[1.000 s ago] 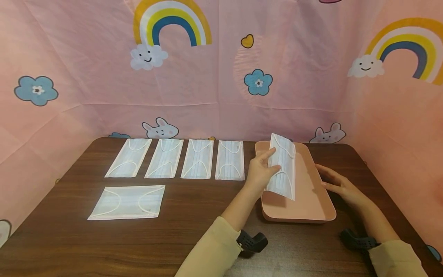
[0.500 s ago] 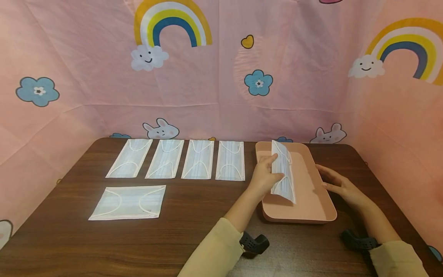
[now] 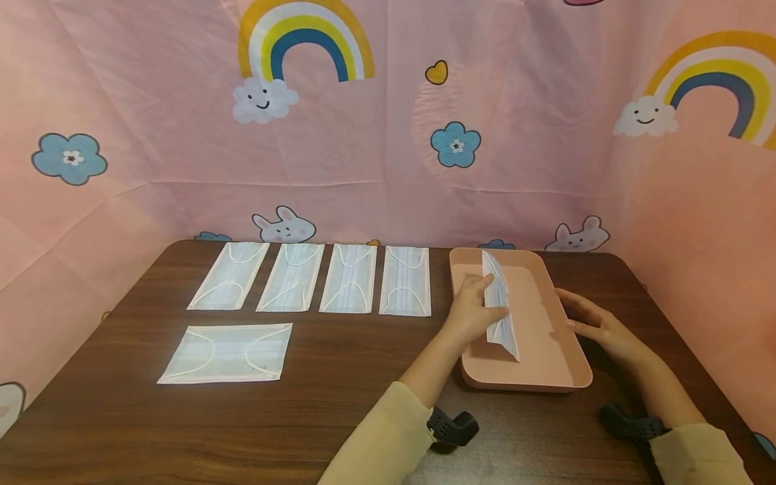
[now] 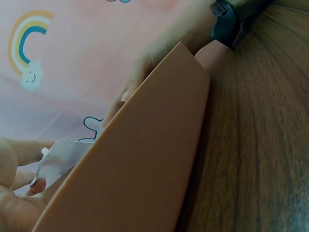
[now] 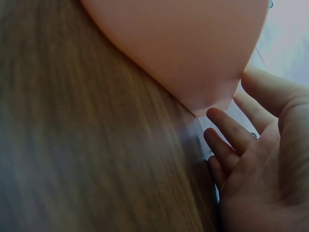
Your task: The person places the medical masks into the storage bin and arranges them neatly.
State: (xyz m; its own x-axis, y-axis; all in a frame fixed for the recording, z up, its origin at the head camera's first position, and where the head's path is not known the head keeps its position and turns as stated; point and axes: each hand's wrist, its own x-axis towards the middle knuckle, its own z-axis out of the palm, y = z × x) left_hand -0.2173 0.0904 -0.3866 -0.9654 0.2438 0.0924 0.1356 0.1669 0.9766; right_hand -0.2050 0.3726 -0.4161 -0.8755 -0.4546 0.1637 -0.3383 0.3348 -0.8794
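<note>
My left hand (image 3: 474,311) pinches a pale blue face mask (image 3: 498,291) by its left side, thumb toward me. The mask stands tilted nearly on edge, within the outline of a shallow pink tray (image 3: 539,364); whether it touches the tray floor I cannot tell. In the left wrist view the held mask (image 4: 63,157) shows curved above the tray wall (image 4: 140,140). My right hand (image 3: 603,333) is at the tray's right side, fingers loosely extended. Seen from the right wrist, its thumb touches the tray's side (image 5: 193,48).
Several face masks (image 3: 345,279) lie flat in a row along the back of the dark wooden table (image 3: 242,431), left of the tray. Another mask (image 3: 227,353) lies sideways in front of them. A pink patterned cloth (image 3: 388,135) hangs behind the table.
My left hand has lowered the mask a little and moved slightly right and toward me, while the mask has turned more onto its edge. The right hand has stayed beside the tray.
</note>
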